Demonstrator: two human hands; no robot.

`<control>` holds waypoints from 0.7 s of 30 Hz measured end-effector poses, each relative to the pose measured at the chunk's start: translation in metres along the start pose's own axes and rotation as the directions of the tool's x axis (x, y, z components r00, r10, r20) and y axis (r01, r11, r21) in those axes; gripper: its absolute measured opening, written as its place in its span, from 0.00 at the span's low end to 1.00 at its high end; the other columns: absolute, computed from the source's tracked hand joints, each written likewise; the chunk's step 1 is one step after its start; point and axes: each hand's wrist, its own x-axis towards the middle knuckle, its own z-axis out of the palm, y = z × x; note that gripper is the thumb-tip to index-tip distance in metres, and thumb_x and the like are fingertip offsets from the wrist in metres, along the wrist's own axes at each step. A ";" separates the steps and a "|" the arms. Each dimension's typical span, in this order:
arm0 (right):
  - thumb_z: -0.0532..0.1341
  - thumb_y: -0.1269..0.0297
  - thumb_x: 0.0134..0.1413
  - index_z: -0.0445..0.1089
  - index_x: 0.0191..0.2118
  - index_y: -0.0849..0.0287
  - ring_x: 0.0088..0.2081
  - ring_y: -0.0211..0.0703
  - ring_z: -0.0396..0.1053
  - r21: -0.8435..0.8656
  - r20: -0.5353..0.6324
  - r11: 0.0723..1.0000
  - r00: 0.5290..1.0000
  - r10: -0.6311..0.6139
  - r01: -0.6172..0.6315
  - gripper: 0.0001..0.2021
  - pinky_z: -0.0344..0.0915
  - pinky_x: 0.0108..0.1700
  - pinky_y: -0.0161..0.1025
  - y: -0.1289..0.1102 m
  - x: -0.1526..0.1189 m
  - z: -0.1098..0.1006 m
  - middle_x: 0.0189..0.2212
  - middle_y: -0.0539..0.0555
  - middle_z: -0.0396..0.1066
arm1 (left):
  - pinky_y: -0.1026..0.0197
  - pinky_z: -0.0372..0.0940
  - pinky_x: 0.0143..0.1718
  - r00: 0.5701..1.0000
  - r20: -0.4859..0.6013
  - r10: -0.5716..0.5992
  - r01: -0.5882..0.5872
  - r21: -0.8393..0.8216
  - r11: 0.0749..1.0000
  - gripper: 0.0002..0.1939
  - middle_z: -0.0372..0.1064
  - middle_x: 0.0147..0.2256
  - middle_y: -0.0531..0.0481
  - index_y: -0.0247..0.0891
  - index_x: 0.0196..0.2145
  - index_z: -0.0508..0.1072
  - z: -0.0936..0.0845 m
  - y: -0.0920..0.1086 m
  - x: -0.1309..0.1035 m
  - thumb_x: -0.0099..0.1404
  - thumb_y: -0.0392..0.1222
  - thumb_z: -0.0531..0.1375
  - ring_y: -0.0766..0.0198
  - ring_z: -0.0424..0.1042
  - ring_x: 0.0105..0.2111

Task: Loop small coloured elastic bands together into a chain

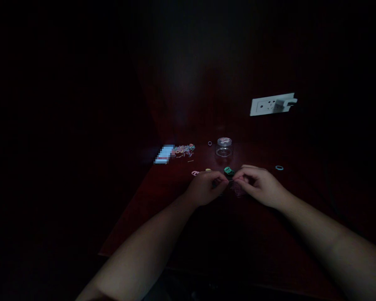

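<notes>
Over the dark red table, my left hand (207, 187) and my right hand (259, 184) meet with thumb and forefinger pinched. Between the fingertips runs a thin pale strand (231, 180), one end in each pinch; its exact kind is too small to make out. Just beyond the fingers lie green hair ties (228, 170). A pink hair tie (194, 172) and a yellow one (208, 169) rest past my left hand, partly hidden by it. Thin pinkish bands (238, 191) lie on the table below my right fingers, dim and hard to see.
A clear lidded jar (224, 148) stands behind the hands. Farther left are a pile of colourful small bands (184, 149) and a lit phone (164, 154). One blue hair tie (279, 167) lies to the right. A wall socket (266, 105) holds a plug. Surroundings are very dark.
</notes>
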 end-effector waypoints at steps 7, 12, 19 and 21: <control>0.61 0.63 0.57 0.72 0.37 0.60 0.24 0.36 0.61 0.038 -0.048 0.999 0.999 0.019 -0.017 0.07 0.60 0.26 0.35 0.002 -0.001 0.001 0.25 0.50 0.65 | 0.64 0.63 0.31 1.000 -0.002 -0.022 0.022 -0.021 1.000 0.08 0.73 0.28 0.51 0.36 0.33 0.75 -0.001 -0.001 -0.001 0.66 0.40 0.58 0.69 0.69 0.27; 0.61 0.61 0.57 0.73 0.37 0.59 0.24 0.37 0.62 0.067 0.009 0.998 1.000 0.012 -0.013 0.07 0.60 0.25 0.34 0.002 -0.001 0.003 0.23 0.50 0.65 | 0.64 0.64 0.33 1.000 0.022 -0.006 0.006 -0.007 1.000 0.07 0.74 0.29 0.51 0.37 0.34 0.75 0.000 -0.001 0.000 0.65 0.41 0.58 0.68 0.70 0.29; 0.59 0.61 0.59 0.72 0.31 0.59 0.24 0.37 0.62 0.011 0.016 1.000 1.000 0.006 -0.006 0.10 0.60 0.26 0.35 -0.003 0.000 0.001 0.23 0.51 0.67 | 0.64 0.64 0.32 1.000 0.018 -0.015 0.015 0.006 1.000 0.08 0.74 0.29 0.51 0.36 0.33 0.76 -0.001 0.001 0.000 0.66 0.41 0.58 0.68 0.70 0.28; 0.59 0.61 0.59 0.72 0.31 0.60 0.24 0.37 0.62 0.010 0.012 1.000 1.000 0.005 -0.005 0.10 0.60 0.26 0.35 -0.003 0.000 0.001 0.23 0.51 0.68 | 0.64 0.64 0.32 1.000 0.018 -0.016 0.016 0.010 1.000 0.08 0.73 0.29 0.51 0.36 0.34 0.75 -0.001 0.000 0.000 0.66 0.41 0.58 0.68 0.70 0.28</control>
